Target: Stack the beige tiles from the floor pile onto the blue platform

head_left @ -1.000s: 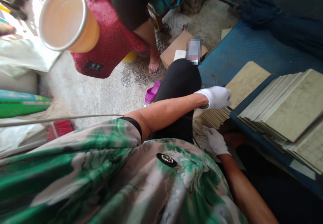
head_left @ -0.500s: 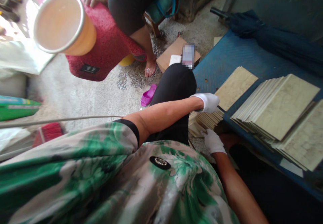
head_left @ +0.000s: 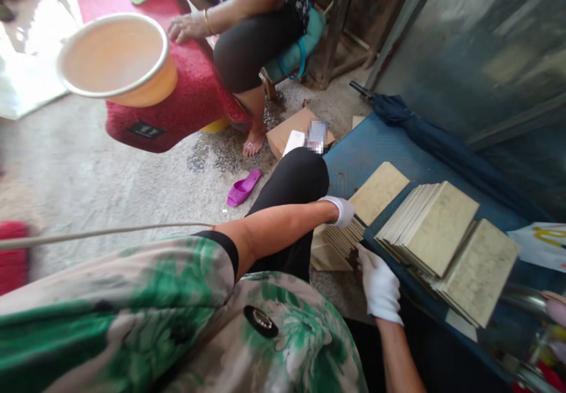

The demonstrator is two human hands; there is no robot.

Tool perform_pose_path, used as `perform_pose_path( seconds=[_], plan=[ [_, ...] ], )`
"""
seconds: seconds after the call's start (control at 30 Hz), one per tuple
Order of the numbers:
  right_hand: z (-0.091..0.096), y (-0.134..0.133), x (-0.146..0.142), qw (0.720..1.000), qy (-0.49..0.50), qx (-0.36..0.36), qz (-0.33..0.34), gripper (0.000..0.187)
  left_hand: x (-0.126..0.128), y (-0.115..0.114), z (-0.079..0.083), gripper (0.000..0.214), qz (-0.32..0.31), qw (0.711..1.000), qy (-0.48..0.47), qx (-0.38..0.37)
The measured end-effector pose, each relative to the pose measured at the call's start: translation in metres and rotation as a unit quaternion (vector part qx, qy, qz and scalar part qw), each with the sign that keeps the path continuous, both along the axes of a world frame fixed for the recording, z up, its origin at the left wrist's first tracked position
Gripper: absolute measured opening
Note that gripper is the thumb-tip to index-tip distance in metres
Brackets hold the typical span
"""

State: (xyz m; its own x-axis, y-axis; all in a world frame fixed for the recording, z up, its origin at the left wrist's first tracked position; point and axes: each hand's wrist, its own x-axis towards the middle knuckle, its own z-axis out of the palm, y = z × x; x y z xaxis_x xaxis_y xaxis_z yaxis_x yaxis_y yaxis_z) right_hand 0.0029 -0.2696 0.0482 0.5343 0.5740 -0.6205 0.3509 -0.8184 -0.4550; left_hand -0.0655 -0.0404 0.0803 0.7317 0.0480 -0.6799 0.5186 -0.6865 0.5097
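Note:
My left hand (head_left: 340, 212), in a white glove, is at the upper end of a fanned stack of thin beige rectangular pieces (head_left: 339, 238). It looks curled, with its fingertips hidden, and a dark edge shows beside it. Below and to the right, my gloved right hand (head_left: 381, 284) has bent fingers close to the stack's lower right edge. What lies between those fingers is too dark to make out. One beige marbled piece (head_left: 381, 191) lies flat on the blue surface (head_left: 354, 156) just above my hands.
Two leaning piles of beige pieces (head_left: 446, 231) stand on the blue surface, near a folded umbrella (head_left: 424, 136). A purple slipper (head_left: 243, 188) and a cardboard box (head_left: 283, 130) are on the floor. Another person (head_left: 247, 33) sits by a red mat (head_left: 186, 95) bearing an orange basin (head_left: 154, 83).
The view has shifted, bringing more of the seated person and a green thing in their hand into sight. My right hand has turned, its fingers pointing more upward beside the stack.

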Motion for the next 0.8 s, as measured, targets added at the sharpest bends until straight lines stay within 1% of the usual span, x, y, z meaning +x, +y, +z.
perform_pose_path(
  seconds=[0.1, 0.17, 0.2, 0.23, 0.3, 0.4, 0.47, 0.57, 0.6, 0.63, 0.67, 0.7, 0.73, 0.77, 0.8],
  plan=[
    [0.021, -0.003, 0.013, 0.995, 0.017, 0.016, -0.102, 0.062, 0.000, 0.001, -0.004, 0.033, 0.014, 1.000, 0.002, 0.007],
    [0.028, -0.006, 0.013, 0.978, 0.076, 0.069, -0.180, 0.069, 0.001, 0.001, -0.008, 0.031, 0.020, 1.000, 0.003, 0.006],
    [0.029, -0.007, 0.010, 0.964, 0.113, 0.101, -0.220, 0.072, 0.001, 0.001, -0.010, 0.030, 0.021, 1.000, 0.002, 0.005],
    [0.029, -0.007, 0.006, 0.946, 0.149, 0.129, -0.257, 0.076, 0.001, 0.000, -0.012, 0.027, 0.022, 1.000, 0.001, 0.003],
    [0.026, -0.006, -0.005, 0.910, 0.207, 0.162, -0.320, 0.082, 0.001, 0.000, -0.014, 0.023, 0.025, 1.000, -0.005, 0.000],
    [0.023, 0.003, -0.022, 0.840, 0.322, 0.206, -0.386, 0.084, -0.001, -0.003, -0.012, 0.016, 0.037, 0.999, -0.018, -0.007],
    [0.028, 0.014, -0.027, 0.794, 0.392, 0.239, -0.399, 0.087, -0.002, -0.004, -0.008, 0.014, 0.050, 0.998, -0.030, -0.020],
    [0.042, 0.030, -0.029, 0.750, 0.441, 0.290, -0.398, 0.096, -0.002, -0.006, -0.001, 0.020, 0.077, 0.995, -0.049, -0.044],
    [0.047, 0.034, -0.029, 0.733, 0.456, 0.309, -0.399, 0.099, -0.002, -0.006, 0.002, 0.024, 0.109, 0.990, -0.055, -0.076],
    [0.051, 0.037, -0.028, 0.715, 0.471, 0.327, -0.400, 0.100, -0.002, -0.007, 0.004, 0.028, 0.162, 0.976, -0.061, -0.133],
    [0.054, 0.040, -0.028, 0.698, 0.485, 0.342, -0.400, 0.099, -0.002, -0.008, 0.007, 0.032, 0.233, 0.946, -0.067, -0.213],
    [0.056, 0.041, -0.029, 0.684, 0.497, 0.355, -0.399, 0.097, -0.003, -0.010, 0.009, 0.034, 0.315, 0.896, -0.071, -0.304],
    [0.057, 0.041, -0.029, 0.675, 0.504, 0.364, -0.397, 0.095, -0.005, -0.012, 0.011, 0.035, 0.396, 0.830, -0.070, -0.386],
    [0.058, 0.041, -0.030, 0.672, 0.505, 0.370, -0.396, 0.094, -0.007, -0.016, 0.013, 0.035, 0.463, 0.764, -0.065, -0.444],
    [0.059, 0.040, -0.031, 0.673, 0.504, 0.373, -0.393, 0.094, -0.010, -0.020, 0.014, 0.034, 0.510, 0.716, -0.056, -0.473]
  ],
)
